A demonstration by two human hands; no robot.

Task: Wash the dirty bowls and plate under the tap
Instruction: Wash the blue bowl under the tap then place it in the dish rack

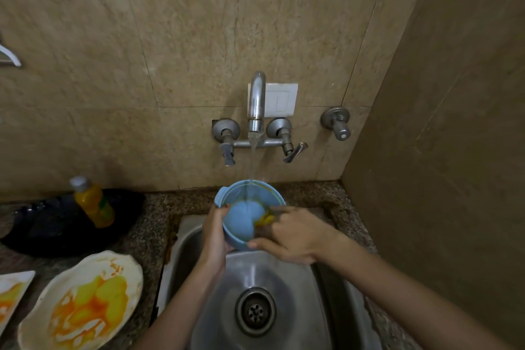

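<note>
A light blue bowl point(244, 221) with yellow residue inside is held tilted over the steel sink point(199, 287), under the running tap point(257, 102). Water falls into it. My left hand point(214, 239) grips the bowl's left rim and underside. My right hand point(289, 236) holds the right rim, thumb under the edge and fingers inside on the yellow smear. On the counter to the left lie a white plate point(82, 304) stained yellow and orange, and part of a second stained white dish point(11, 290).
A yellow bottle with a grey cap point(93, 202) stands on a dark tray point(56, 227) at the back left. Tap handles point(227, 150) and a separate valve point(338, 122) stick out from the tiled wall. A side wall closes in the right.
</note>
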